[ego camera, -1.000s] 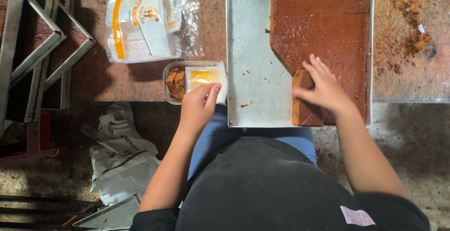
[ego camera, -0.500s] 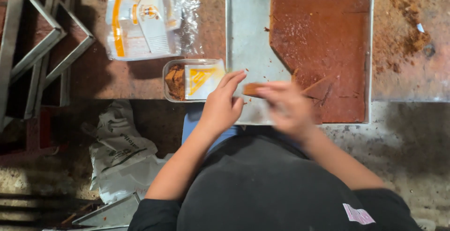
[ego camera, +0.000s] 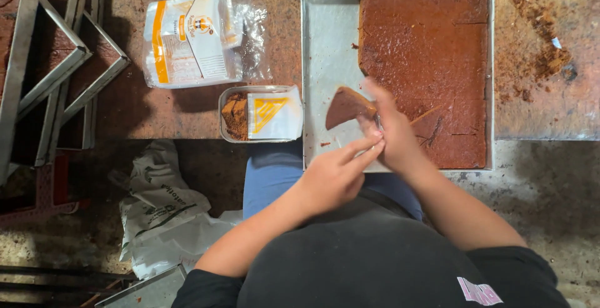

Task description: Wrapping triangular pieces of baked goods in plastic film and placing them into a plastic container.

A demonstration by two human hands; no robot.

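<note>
A large metal tray (ego camera: 325,45) holds a flat brown slab (ego camera: 431,52) scored into blocks, with its left part bare. My right hand (ego camera: 395,138) holds a cut brown piece (ego camera: 345,105) lifted over the tray's near left part. My left hand (ego camera: 334,173) is just below it, with its fingers stretched out against my right hand and nothing gripped in them. A small clear container (ego camera: 259,114), left of the tray, holds brown pieces and a white and yellow paper label.
A clear bag of white and orange packets (ego camera: 190,39) lies behind the container. Metal frames (ego camera: 59,64) lean at the far left. Crumpled white bags (ego camera: 162,214) lie on the floor by my knee. Brown crumbs (ego camera: 537,27) are scattered right of the tray.
My right hand has lifted the cut brown piece off the slab and brought it left over the bare part of the tray. My left hand left the small container and came beside it.
</note>
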